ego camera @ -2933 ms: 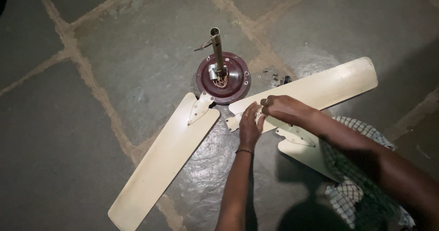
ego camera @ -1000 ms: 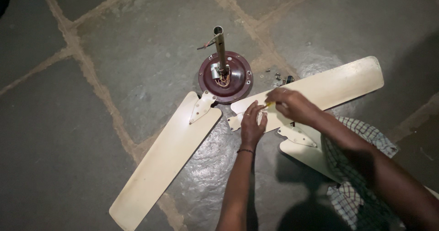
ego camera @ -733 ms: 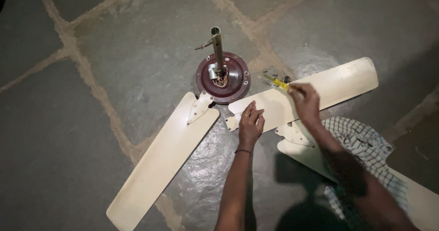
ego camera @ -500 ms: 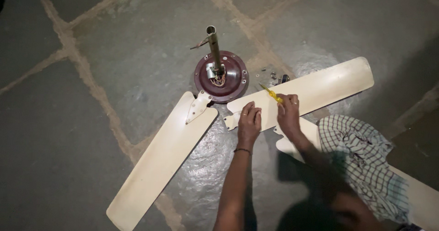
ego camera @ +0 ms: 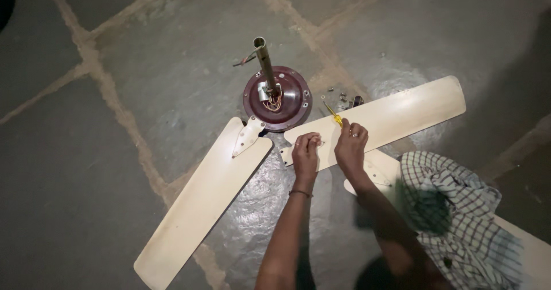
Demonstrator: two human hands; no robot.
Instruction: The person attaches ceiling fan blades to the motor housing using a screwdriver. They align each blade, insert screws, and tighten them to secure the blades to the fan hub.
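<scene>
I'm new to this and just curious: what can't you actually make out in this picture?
- Head view: small parts beside the fan motor are too tiny to identify.
- Screwdriver: handle hidden in the right hand.
- Third blade: covered by the checked cloth and cut by the frame edge.

Dim grey stone-slab floor [ego camera: 143, 55]

This looks like the floor of a home or a small repair spot, not a fitted workshop; the whole frame is grey stone floor [ego camera: 143, 209] with pale joints, and no bench shows. A ceiling fan motor [ego camera: 278, 98] sits at upper centre with cream blades [ego camera: 198, 207] laid flat; small loose screws [ego camera: 342, 96] lie beside it.
</scene>
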